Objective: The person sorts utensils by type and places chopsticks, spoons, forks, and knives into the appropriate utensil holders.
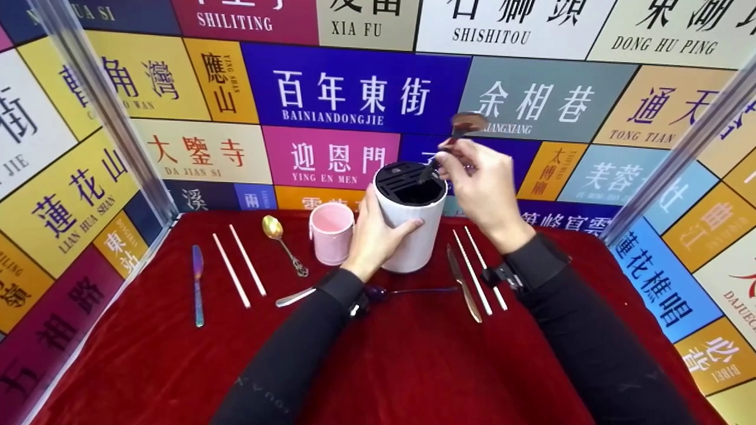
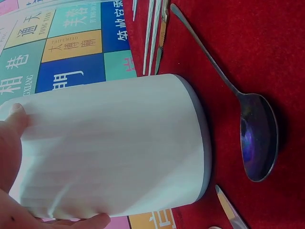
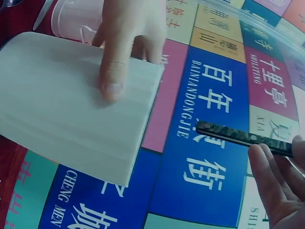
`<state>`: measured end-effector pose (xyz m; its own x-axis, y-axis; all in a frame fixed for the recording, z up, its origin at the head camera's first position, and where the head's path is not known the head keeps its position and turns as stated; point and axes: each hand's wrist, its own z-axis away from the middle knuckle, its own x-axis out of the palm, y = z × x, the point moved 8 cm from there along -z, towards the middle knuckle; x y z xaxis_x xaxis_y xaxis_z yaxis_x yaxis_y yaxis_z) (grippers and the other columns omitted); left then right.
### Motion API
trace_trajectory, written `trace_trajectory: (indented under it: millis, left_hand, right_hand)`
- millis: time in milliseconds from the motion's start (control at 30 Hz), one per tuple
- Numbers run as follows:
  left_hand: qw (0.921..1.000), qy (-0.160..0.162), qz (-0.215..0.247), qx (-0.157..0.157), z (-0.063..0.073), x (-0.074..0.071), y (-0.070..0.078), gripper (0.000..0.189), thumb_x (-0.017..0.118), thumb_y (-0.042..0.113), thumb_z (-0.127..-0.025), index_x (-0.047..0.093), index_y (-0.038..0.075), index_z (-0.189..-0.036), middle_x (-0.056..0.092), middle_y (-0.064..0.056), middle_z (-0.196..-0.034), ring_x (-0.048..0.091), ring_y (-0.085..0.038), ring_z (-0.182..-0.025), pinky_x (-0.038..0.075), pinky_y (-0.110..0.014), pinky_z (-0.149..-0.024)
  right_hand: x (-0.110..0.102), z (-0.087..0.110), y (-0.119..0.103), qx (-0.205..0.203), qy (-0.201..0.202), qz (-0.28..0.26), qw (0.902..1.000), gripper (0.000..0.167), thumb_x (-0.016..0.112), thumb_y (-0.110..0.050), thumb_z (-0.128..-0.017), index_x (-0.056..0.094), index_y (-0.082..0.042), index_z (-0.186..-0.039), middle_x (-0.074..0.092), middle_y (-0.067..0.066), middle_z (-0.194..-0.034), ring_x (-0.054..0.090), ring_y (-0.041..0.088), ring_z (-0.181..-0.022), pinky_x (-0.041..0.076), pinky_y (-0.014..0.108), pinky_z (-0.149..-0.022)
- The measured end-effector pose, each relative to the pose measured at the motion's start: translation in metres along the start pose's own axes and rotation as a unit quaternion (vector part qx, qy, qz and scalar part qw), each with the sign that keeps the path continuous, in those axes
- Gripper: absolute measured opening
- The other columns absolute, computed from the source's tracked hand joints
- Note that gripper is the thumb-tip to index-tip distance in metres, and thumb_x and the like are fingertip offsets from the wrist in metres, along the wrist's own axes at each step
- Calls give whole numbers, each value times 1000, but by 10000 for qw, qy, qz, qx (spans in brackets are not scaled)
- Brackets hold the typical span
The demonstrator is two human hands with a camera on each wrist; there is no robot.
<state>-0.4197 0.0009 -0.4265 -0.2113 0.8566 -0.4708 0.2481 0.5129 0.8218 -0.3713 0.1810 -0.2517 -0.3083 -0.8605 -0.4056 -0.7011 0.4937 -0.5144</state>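
Observation:
My left hand [image 1: 378,236] grips the side of a white cylindrical utensil holder [image 1: 413,242], thumb toward me. A black slotted lid [image 1: 391,184] with a larger opening tops it. Above the opening, my right hand [image 1: 481,183] pinches a utensil with a dark mottled handle [image 3: 228,133]; its brownish upper end [image 1: 469,122] is blurred, so its kind is unclear. In the head view, the handle's lower end is over the lid. A pink cup [image 1: 332,236] stands left of the holder. A dark purple spoon [image 2: 259,138] lies in front of the holder's base.
Left on the red cloth [image 1: 147,354] lie an iridescent knife [image 1: 198,289], two pale chopsticks [image 1: 231,270] and a gold spoon [image 1: 282,242]. On the right are a gold knife [image 1: 463,283] and two more chopsticks [image 1: 472,271]. A silver piece [image 1: 295,297] is partly hidden by my left wrist.

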Motion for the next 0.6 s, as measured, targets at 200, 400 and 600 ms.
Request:
trace_trajectory:
  millis: [200,400,600]
  left_hand:
    - [10000,-3,-16,-23,1,0,0,126,91,60,-85,19,13,-177,46,-16,-170,57,-33,-149,51,-51,-123]
    - [10000,-52,-20,-30,0,2,0,126,91,60,-86,18,13,-177,46,-16,-170,58,-32,-147,52,-50,-121]
    - [9999,-72,-80,-20,0,1,2,128,90,62,-85,17,10,-177,42,-18,-173,56,-34,-149,51,-52,-123]
  right_hand:
    - [28,7,13,-49,-465,722,9963,19,77,-21,-105,85,-4,-110,84,12,-98,73,20,-78,56,26,-72]
    - [49,21,37,379,-855,869,9918,18,79,-20,-104,87,-7,-114,86,11,-107,81,25,-91,64,42,-82]
    - [63,33,56,611,-1427,980,9830,23,72,-20,-108,85,-3,-117,86,13,-113,82,30,-99,65,47,-89]
